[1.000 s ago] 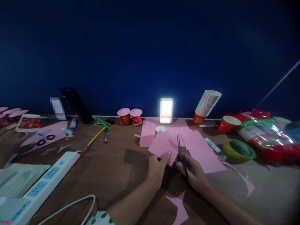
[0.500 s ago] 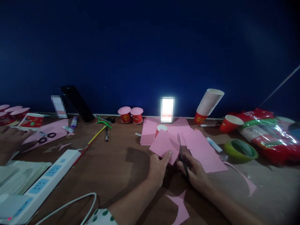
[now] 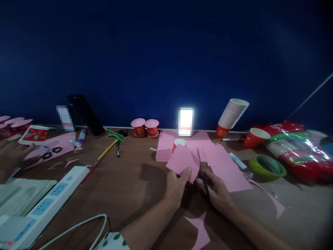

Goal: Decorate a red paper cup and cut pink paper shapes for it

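My left hand (image 3: 177,187) grips a piece of pink paper (image 3: 182,161) by its lower edge, thumb on top. In my right hand (image 3: 214,187) is a pair of dark-handled scissors (image 3: 202,172), blades pointing away from me along the paper's right edge. Whether the blades touch the paper I cannot tell. Just behind the held piece stands a red and white paper cup (image 3: 179,142), partly hidden by it. Pink sheets (image 3: 223,166) lie behind and to the right. A curved pink offcut (image 3: 199,231) rests on the table below my hands.
Two red cups with pink discs (image 3: 145,127) stand at the back. Right are a leaning cup stack (image 3: 231,116), a tipped cup (image 3: 256,137), green tape (image 3: 267,167) and a glue stick (image 3: 238,161). Left are a power strip (image 3: 52,205), other scissors (image 3: 52,152) and another person's hand (image 3: 13,156).
My hands, the pink paper and the scissors stay in almost the same place. At the far left, the other person's hand shifts slightly.
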The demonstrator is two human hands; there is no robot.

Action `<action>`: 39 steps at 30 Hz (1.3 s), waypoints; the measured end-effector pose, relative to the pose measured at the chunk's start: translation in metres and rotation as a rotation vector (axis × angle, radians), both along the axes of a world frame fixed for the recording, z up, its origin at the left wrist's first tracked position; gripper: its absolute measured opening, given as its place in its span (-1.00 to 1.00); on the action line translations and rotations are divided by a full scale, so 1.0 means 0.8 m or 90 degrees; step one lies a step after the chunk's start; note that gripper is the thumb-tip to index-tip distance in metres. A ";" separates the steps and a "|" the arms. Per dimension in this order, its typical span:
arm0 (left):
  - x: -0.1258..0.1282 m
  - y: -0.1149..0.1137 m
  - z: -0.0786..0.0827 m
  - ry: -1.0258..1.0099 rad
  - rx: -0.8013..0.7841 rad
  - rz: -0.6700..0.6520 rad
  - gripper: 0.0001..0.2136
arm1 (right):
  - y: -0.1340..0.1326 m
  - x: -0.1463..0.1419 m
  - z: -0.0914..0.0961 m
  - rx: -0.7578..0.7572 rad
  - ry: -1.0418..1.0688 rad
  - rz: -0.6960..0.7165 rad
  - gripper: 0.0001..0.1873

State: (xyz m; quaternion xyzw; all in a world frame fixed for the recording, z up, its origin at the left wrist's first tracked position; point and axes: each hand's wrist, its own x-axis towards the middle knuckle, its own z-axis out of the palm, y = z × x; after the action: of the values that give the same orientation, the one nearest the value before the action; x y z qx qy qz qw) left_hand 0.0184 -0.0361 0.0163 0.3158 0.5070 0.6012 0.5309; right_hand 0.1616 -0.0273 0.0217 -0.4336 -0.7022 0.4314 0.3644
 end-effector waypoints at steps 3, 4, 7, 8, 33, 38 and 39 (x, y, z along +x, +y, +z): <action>0.000 -0.001 0.002 0.006 -0.012 -0.003 -0.65 | 0.001 0.000 0.000 0.010 -0.012 -0.015 -0.70; 0.000 -0.001 0.003 0.006 -0.011 -0.005 -0.65 | 0.002 0.000 -0.001 0.010 -0.015 -0.021 -0.70; -0.002 -0.001 0.006 0.006 -0.014 -0.006 -0.65 | 0.003 0.001 -0.006 0.003 0.007 -0.038 -0.70; -0.002 -0.001 0.007 0.005 -0.020 -0.004 -0.65 | 0.003 0.001 -0.007 0.004 0.018 -0.044 -0.70; -0.008 0.004 0.004 -0.067 0.021 0.014 -0.64 | 0.008 0.010 -0.003 -0.038 0.077 -0.002 -0.58; -0.007 0.005 -0.001 -0.077 0.035 0.012 -0.67 | 0.008 0.013 -0.010 -0.027 0.061 0.004 -0.59; -0.007 0.005 -0.002 -0.079 0.034 0.008 -0.68 | 0.008 0.014 -0.011 -0.023 0.053 0.006 -0.60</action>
State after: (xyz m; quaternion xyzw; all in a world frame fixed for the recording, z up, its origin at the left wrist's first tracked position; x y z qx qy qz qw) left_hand 0.0124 -0.0318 0.0151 0.2885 0.4589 0.6364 0.5488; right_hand 0.1724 -0.0211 0.0133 -0.4188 -0.6804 0.4635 0.3833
